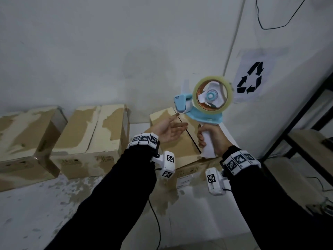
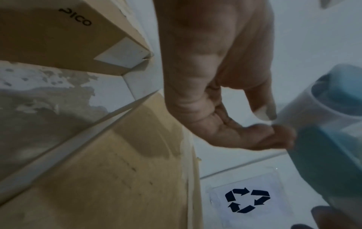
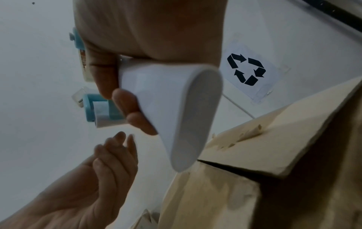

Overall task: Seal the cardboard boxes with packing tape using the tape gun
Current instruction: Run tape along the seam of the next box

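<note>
My right hand (image 1: 210,139) grips the white handle (image 3: 166,108) of a blue and white tape gun (image 1: 203,105), held upright in the air with its clear tape roll (image 1: 212,94) on top. The gun hangs over the rightmost cardboard box (image 1: 182,145), whose top flaps meet along a dark seam. My left hand (image 1: 169,130) is palm up with straight fingers, and its fingertips (image 2: 282,136) reach the front roller of the gun (image 2: 329,139). Two more boxes (image 1: 97,134) (image 1: 25,138) stand to the left against the wall.
The boxes stand on a stained floor along a white wall. A recycling sign (image 1: 250,78) is taped to the wall behind the gun. A black metal shelf frame (image 1: 297,120) stands at the right. A thin cable (image 1: 156,222) runs over the floor between my arms.
</note>
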